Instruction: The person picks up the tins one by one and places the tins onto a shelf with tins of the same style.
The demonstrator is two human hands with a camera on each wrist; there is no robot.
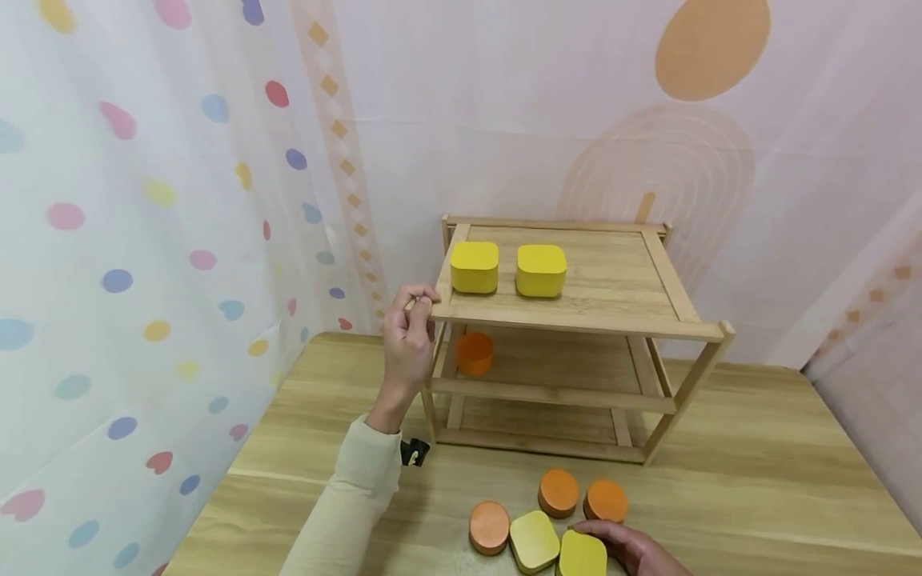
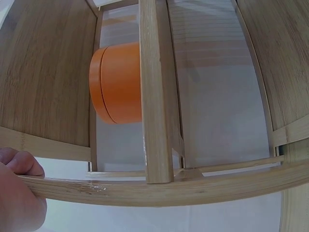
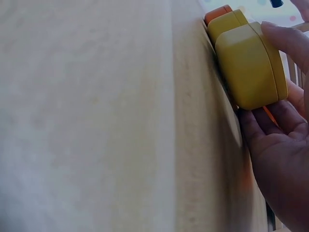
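Observation:
My left hand grips the front left corner of a three-tier wooden shelf rack, thumb and fingers around the top edge. In the left wrist view the thumb side of that hand shows on the wooden bar. At the front of the table my right hand holds a yellow rounded-square tin, thumb against the lid and fingers along the side, as the right wrist view shows on the tin. Another yellow tin stands beside it.
Two yellow tins sit on the top shelf, toward the left. An orange round tin stands on the middle shelf at left. Three more orange tins lie on the table before the rack. Patterned curtains hang behind and left.

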